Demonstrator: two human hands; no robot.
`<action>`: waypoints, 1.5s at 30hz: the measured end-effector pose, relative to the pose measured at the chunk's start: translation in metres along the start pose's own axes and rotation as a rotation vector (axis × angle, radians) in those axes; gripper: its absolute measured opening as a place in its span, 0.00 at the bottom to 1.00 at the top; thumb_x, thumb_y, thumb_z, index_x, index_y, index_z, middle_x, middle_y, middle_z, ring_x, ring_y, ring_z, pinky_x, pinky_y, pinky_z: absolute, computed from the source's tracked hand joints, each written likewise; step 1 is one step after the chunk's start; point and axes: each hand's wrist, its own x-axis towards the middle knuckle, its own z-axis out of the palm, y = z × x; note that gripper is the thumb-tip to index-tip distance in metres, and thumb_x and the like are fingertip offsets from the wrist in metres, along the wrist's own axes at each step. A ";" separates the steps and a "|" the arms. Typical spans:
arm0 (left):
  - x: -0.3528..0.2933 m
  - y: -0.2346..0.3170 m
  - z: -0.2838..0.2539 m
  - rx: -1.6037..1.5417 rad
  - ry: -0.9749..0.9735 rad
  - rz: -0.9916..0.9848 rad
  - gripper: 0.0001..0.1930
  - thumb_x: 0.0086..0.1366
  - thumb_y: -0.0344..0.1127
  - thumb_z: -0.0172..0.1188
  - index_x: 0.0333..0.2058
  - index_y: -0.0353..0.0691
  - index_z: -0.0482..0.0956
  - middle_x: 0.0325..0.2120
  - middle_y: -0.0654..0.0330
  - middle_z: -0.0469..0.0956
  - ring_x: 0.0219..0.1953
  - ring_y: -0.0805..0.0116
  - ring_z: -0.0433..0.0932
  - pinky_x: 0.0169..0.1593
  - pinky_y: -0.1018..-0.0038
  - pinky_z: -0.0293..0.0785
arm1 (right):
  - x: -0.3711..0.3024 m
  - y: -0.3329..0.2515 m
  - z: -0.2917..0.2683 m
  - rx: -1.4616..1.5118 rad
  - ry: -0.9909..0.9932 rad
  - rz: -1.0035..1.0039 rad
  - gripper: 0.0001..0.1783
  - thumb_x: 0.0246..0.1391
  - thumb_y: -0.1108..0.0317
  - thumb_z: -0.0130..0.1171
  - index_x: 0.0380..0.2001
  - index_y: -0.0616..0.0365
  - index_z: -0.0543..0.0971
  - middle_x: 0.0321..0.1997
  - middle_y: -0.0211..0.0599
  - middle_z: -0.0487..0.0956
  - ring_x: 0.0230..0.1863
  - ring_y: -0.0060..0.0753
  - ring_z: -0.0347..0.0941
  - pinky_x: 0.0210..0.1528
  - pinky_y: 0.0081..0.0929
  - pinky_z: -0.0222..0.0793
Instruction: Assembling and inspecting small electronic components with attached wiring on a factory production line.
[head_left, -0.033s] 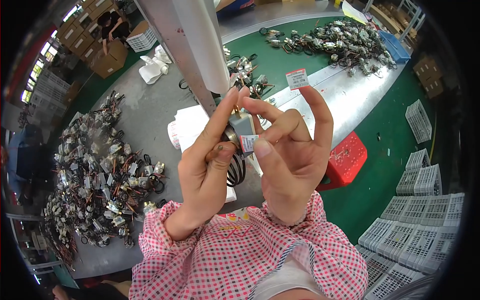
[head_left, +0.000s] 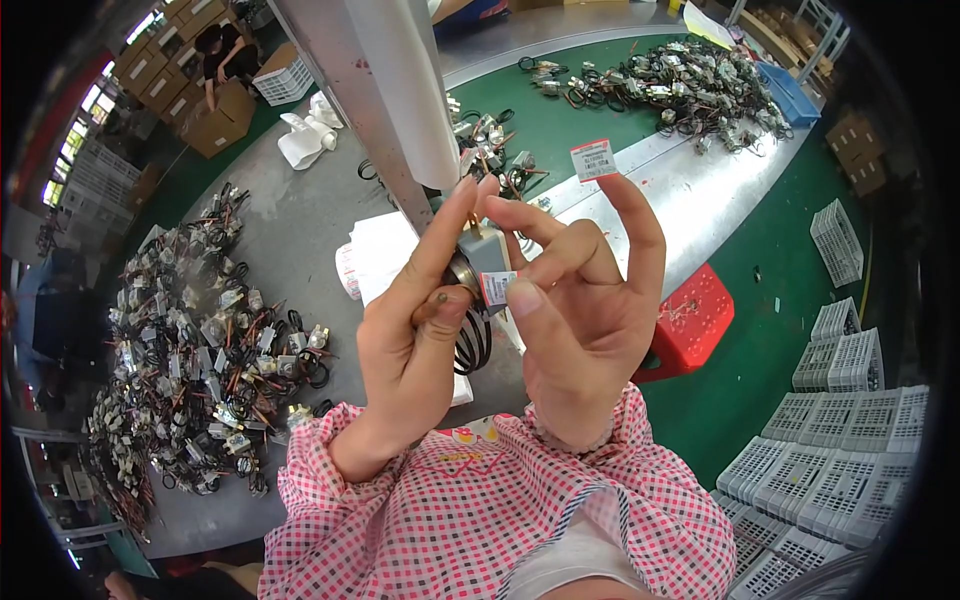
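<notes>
My left hand is closed on a small grey boxy electrical part with a round metal piece at its side and gold-coloured metal at the top. A coiled black cable hangs below the part. Against its face lies a small red-and-white label, with the thumb of my right hand pressing its edge. The index finger of that hand is bent close behind the thumb. A second red-and-white label clings to the tip of a raised outer finger on the same hand.
Heaps of similar cabled parts cover the table's left side; another pile lies far right. A slanted metal post with a white roll rises ahead. A red stool and grey crates stand at right. A person crouches far left.
The label on my raised fingertip has tilted very slightly. Both hands and the grey part are otherwise unmoved.
</notes>
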 end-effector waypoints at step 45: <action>0.002 0.001 -0.006 0.078 0.060 0.031 0.24 0.60 0.23 0.46 0.57 0.32 0.59 0.53 0.55 0.67 0.22 0.86 0.56 0.28 0.89 0.58 | 0.003 0.017 0.006 -0.143 -0.021 -0.184 0.34 0.44 0.88 0.51 0.55 0.68 0.52 0.33 0.38 0.70 0.51 0.45 0.69 0.54 0.34 0.66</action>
